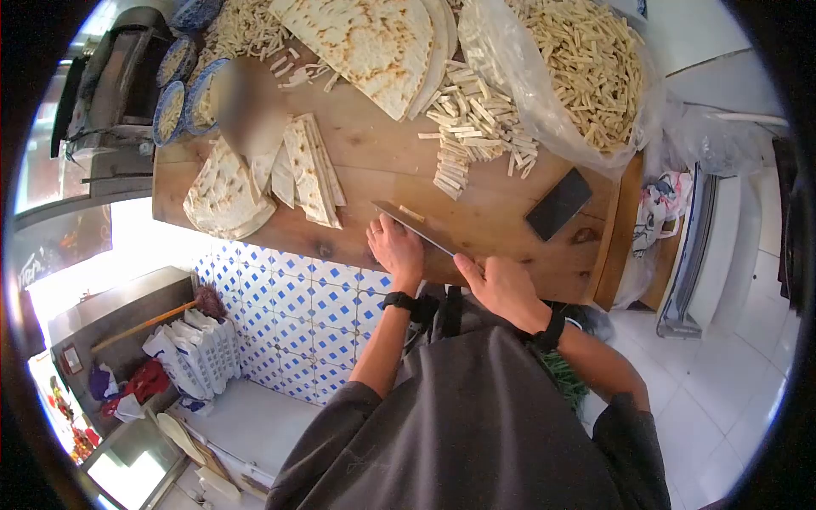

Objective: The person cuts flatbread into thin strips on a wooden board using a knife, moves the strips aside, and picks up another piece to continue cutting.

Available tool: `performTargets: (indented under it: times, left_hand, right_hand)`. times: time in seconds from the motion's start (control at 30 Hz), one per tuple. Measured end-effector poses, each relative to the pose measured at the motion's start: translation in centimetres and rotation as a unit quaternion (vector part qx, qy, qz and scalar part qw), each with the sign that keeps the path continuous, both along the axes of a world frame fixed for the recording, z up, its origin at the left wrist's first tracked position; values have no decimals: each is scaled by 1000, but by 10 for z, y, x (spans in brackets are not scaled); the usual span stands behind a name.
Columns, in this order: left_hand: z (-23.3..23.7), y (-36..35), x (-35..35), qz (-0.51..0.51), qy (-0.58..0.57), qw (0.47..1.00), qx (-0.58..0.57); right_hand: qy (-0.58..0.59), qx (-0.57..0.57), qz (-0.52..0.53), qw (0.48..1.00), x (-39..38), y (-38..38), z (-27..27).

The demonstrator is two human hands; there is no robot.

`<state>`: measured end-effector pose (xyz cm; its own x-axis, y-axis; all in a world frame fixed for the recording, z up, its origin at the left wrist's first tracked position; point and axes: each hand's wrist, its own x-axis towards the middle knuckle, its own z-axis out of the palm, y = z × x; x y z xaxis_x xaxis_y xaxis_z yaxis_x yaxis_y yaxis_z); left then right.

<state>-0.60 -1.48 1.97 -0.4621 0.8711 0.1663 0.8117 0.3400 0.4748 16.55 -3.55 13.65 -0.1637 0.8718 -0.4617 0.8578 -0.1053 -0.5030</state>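
Note:
My right hand point(503, 291) is closed around the handle of a knife point(425, 234), whose blade slants up and left above the near edge of the wooden table. Close to the blade's near side, my left hand point(396, 248) has its fingers bent and drawn together; whatever lies under them is hidden. Just beyond the blade, a small strip of flatbread point(412, 214) lies on the wood. To the left are folded flatbread pieces point(311, 174) and a stack of browned flatbread point(223, 194). A pile of cut strips point(476, 123) lies farther back.
Large flatbreads point(370, 47) lie at the back of the wooden table point(374, 161). A clear plastic bag point(531, 81) holds many cut strips. A dark phone point(558, 204) rests at right. Blue-patterned bowls point(169, 113) stand at far left, beside a blurred patch.

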Motion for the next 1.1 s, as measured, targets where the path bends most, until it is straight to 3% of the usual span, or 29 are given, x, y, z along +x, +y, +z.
performTargets:
  times: [0.17,0.23,0.53,0.63,0.73,0.93,1.1]
  left_hand:
    - [-3,-1,-2,-3,-2,1000,-13]
    - [0,-1,0,50,-107,993,-14]
    - [-2,1,0,56,-75,996,-11]
    - [-9,0,-4,48,-83,995,0]
    - [-7,1,-3,52,-77,996,7]
    - [-10,1,-5,35,-82,995,31]
    - [-12,-1,-4,45,-83,995,29]
  right_hand:
    - [-12,-17,5,1000,2,6,9]
    - [-32,-63,25,997,1,13,19]
    - [-13,-52,32,998,-3,22,10]
    - [-43,-129,51,989,-13,37,19]
    - [-62,-132,50,988,-23,44,15]
    - [-43,-108,38,993,-51,52,-36]
    - [-24,-60,43,997,-61,51,-47]
